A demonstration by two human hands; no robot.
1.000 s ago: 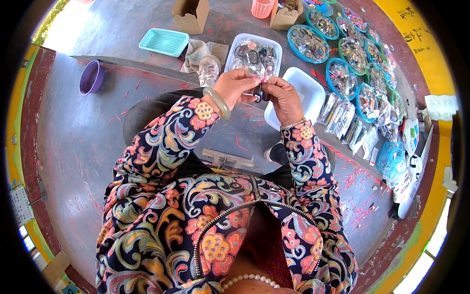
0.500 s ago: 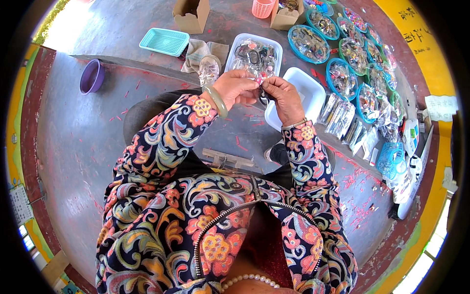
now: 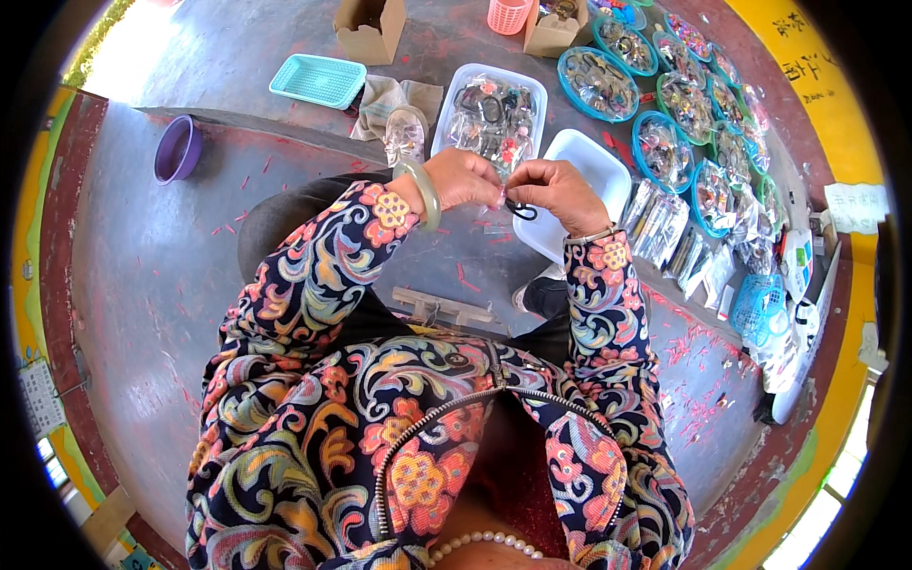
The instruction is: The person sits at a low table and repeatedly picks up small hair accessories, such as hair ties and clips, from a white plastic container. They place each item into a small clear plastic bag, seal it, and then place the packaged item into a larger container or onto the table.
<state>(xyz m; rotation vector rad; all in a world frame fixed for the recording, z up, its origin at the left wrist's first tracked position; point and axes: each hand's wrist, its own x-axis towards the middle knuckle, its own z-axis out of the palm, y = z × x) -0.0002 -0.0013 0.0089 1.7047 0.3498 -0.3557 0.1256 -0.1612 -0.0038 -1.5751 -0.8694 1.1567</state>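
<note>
My left hand, with a pale bangle at its wrist, has its fingertips closed in a pinch on a small pinkish end. Close against it, my right hand pinches too. From between the fingertips hangs a small black loop, which looks like a hair tie. The fingers hide where its ends meet. Just beyond my hands stands a white bin of bagged small items, several of them dark loops. A second white basin sits beside it, partly behind my right hand.
Several blue and green baskets of bagged goods fill the far right. Flat clear packets lie near them. A turquoise tray, a purple basin and cardboard boxes stand farther left and back. A wooden bar lies before me.
My right hand has moved slightly right and turned flatter. Both pinches now sit a little lower, and the black loop shows more plainly beneath them.
</note>
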